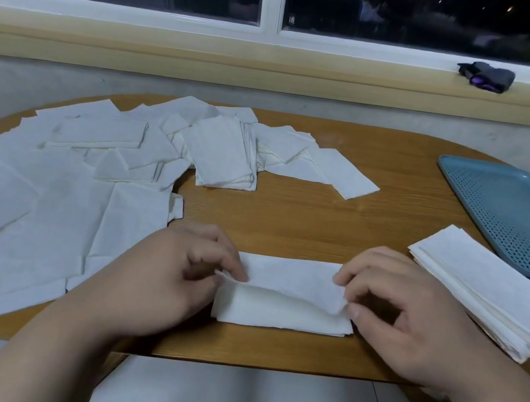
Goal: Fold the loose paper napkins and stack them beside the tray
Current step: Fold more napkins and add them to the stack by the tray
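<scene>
I see my left hand (180,270) and right hand (404,307) pinching the white half-folded paper napkin (288,296) on the wooden bench (306,213), the fingers (345,273) gripping its lifted upper flap.

wooden table (322,215), dark cloth (489,77) on windowsill (275,64)

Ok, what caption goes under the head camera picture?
Left hand and right hand fold a napkin on the table; loose napkins left, folded stack beside the blue tray.

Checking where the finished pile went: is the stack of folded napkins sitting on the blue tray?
No, the stack of folded napkins lies on the wooden table beside the blue tray.
</scene>
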`<control>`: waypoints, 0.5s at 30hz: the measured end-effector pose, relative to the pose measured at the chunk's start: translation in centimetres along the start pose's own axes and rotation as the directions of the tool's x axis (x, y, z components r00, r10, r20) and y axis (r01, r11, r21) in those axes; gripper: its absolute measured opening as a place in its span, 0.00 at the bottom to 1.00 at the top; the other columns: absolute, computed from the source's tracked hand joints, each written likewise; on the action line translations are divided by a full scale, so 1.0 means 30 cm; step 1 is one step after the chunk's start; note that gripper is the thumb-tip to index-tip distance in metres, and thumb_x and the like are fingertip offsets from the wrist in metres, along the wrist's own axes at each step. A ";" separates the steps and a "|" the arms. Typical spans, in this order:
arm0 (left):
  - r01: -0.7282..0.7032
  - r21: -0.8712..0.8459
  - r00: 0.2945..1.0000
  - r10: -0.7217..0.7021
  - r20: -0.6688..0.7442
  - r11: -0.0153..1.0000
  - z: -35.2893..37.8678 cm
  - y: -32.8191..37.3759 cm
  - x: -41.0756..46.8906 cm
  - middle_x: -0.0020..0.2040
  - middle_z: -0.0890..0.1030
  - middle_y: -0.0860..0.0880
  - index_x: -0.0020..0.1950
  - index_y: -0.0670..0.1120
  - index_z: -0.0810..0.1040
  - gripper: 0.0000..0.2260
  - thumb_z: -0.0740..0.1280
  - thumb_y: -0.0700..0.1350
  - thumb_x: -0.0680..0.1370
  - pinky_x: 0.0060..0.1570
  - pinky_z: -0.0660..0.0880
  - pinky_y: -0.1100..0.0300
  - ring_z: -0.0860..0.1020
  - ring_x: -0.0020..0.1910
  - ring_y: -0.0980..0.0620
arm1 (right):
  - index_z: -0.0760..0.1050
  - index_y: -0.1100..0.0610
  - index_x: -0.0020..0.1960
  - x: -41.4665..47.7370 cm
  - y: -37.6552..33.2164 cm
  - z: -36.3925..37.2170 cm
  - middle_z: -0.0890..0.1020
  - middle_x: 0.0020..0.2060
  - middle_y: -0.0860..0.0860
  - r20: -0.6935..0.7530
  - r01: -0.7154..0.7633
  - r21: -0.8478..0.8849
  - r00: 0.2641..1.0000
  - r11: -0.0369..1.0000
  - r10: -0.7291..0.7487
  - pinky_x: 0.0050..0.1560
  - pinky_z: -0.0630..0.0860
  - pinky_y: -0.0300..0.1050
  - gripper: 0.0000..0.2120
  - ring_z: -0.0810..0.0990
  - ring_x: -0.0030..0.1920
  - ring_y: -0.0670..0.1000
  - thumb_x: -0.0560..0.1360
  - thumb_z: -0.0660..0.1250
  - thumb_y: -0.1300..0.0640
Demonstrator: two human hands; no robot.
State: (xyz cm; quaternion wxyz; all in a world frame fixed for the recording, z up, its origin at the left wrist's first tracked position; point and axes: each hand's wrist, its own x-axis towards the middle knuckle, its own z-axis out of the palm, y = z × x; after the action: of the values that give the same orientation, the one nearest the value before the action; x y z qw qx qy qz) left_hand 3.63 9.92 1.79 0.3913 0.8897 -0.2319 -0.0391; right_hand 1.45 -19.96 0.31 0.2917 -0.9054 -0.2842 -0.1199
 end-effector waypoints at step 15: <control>-0.011 0.230 0.999 0.021 -0.040 0.973 0.037 -0.012 0.020 0.48 0.80 0.66 0.43 0.64 0.79 0.17 0.67 0.39 0.77 0.51 0.70 0.70 0.74 0.55 0.63 | 0.83 0.46 0.49 0.016 0.014 0.024 0.80 0.45 0.35 0.121 -0.171 -0.036 0.977 0.985 0.174 0.54 0.73 0.37 0.21 0.77 0.56 0.41 0.70 0.52 0.53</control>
State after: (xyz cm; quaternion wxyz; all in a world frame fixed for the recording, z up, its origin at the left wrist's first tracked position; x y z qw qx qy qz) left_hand 4.01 9.12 0.85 0.2911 0.9276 -0.2337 0.0098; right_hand 2.14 -19.60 -0.28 0.2715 -0.9359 -0.2205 -0.0415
